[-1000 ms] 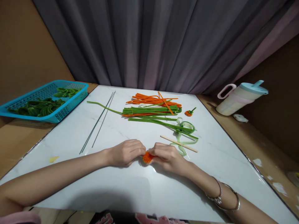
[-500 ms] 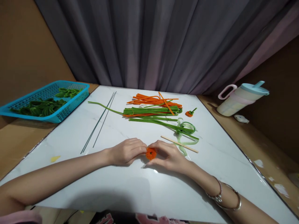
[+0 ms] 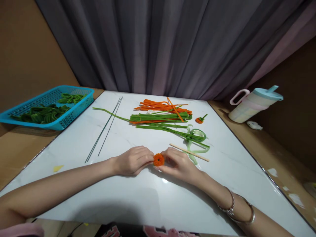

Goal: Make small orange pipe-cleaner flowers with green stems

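A small round orange pipe-cleaner piece [image 3: 158, 160], ribbed like a little pumpkin with a dark hole at its centre, is between my hands just above the white table [image 3: 118, 194]. My left hand [image 3: 135, 160] is closed, pinching its left edge with thumb and forefinger. Around its right side curl the fingers of my right hand [image 3: 179, 163], thumb below and forefinger above. Beyond my hands lie green pipe cleaners [image 3: 160, 117] and orange pipe cleaners [image 3: 164, 106]. A wooden stick [image 3: 189, 152] rests by my right hand, over a pale green ribbon [image 3: 198, 149].
A finished-looking orange pumpkin with green stem [image 3: 199, 120] sits at the right. Thin dark wires [image 3: 105, 128] lie at the left. A blue basket [image 3: 59, 125] holds green coiled pieces. A tumbler [image 3: 249, 107] stands at the right beside a small white object [image 3: 254, 125].
My right fingers have eased slightly apart from the orange piece, showing more of its face. It has shifted a little up and left. My left hand keeps its pinch.
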{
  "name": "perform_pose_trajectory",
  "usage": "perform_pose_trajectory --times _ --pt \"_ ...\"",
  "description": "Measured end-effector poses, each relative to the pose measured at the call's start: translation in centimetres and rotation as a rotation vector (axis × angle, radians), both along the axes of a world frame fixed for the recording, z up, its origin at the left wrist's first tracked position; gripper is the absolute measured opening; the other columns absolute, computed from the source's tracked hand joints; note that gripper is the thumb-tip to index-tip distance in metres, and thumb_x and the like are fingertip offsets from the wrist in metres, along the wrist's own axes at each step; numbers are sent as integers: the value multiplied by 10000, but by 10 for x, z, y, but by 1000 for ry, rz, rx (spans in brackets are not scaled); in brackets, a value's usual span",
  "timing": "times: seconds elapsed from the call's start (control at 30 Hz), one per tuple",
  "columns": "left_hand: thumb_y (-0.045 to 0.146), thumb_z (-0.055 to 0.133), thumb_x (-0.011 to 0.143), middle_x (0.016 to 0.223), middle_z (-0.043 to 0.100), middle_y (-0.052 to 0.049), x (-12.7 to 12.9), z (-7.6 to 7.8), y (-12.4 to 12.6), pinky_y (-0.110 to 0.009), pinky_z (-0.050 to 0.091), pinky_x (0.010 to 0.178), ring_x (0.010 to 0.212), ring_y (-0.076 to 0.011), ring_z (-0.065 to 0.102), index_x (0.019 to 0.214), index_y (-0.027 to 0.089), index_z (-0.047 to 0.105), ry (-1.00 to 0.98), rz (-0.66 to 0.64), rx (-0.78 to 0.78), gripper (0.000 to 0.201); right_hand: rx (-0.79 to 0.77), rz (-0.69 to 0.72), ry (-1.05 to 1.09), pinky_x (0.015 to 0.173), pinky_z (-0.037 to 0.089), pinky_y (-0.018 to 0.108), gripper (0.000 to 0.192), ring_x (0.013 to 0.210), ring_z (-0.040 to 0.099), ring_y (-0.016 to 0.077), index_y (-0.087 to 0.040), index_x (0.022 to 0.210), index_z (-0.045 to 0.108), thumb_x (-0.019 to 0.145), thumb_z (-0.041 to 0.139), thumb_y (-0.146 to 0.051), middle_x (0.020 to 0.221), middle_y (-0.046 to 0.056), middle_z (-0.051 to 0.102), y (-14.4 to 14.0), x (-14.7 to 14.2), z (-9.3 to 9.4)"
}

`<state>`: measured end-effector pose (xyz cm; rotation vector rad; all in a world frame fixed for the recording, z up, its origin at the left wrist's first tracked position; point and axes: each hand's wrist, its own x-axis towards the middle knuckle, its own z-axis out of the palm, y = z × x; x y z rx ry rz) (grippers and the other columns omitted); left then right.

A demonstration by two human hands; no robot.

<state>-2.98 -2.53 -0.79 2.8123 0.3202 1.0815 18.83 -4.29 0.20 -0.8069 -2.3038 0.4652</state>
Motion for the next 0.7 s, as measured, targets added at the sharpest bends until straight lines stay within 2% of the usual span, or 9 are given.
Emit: perform_pose_trajectory --times 0.27,0.47,0.57,0.7 --pt "85 448 865 791 637 -98 1 2 -1 -300 513 610 704 -171 587 970 135 490 -6 21 41 124 47 48 8 520 369 231 243 547 437 115 -144 820 557 910 500 -362 598 -3 501 -2 0 3" --pt "73 438 859 799 646 -103 0 3 -1 -298 523 615 712 -173 596 991 135 502 -17 -3 26 160 25 56 44 516 376 222 333 557 453 113 -154 792 551 860 541 -480 617 0 517 2 2 1" --pt "91 466 859 814 650 -95 0 3 -1 -297 527 617 722 -169 603 996 144 505 -27 26 33 152 -6 13 39 528 386 227 382 566 461 114 -146 799 562 812 575 -528 639 8 532 6 4 0" --pt "104 494 856 814 650 -87 1 3 -2 -298 532 619 728 -167 609 977 144 510 -35 76 39 129 -12 -33 21 558 393 239 324 569 460 115 -147 778 559 856 559 -461 630 7 532 6 5 1"
